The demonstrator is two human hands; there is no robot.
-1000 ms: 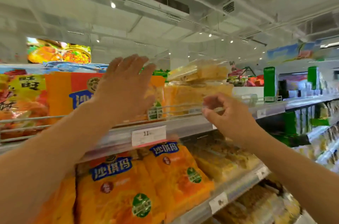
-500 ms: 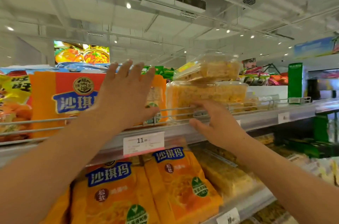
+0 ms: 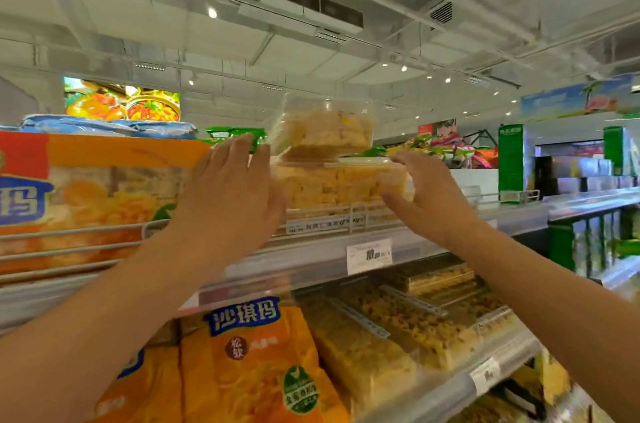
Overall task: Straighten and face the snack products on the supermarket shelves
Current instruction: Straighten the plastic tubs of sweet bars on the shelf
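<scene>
A: Far left, top shelf: large orange snack bag [image 3: 90,194] stands upright behind the wire rail [image 3: 69,249], face forward; blue packets [image 3: 110,126] lie on top of it, behind.

B: And the hands?

A: Left hand [image 3: 230,201] raised, back to camera, fingers straight and close together; it lies at the seam between the orange bag's right edge and the clear tub [image 3: 341,185]; holds nothing; whether palm touches the tub's left end, cannot tell.

B: The tub itself?

A: Wide clear plastic, yellow puffed squares inside; sits on the top shelf [image 3: 311,260] behind the rail, between both hands; a smaller clear tub [image 3: 323,132] stacked on its lid, tilted slightly, blurred.

B: Right side?

A: Right hand [image 3: 431,199] open, fingers spread and slightly bent, thumb low; fingertips at the wide tub's right end, contact unclear; grips nothing.

B: Below?

A: Price tag [image 3: 369,255] on the shelf edge under the tub; next shelf down, left to right: orange bags with blue label [image 3: 256,360], then clear packs of yellow and brown bars [image 3: 398,329]; green signs [image 3: 510,156] far right, well apart.
</scene>
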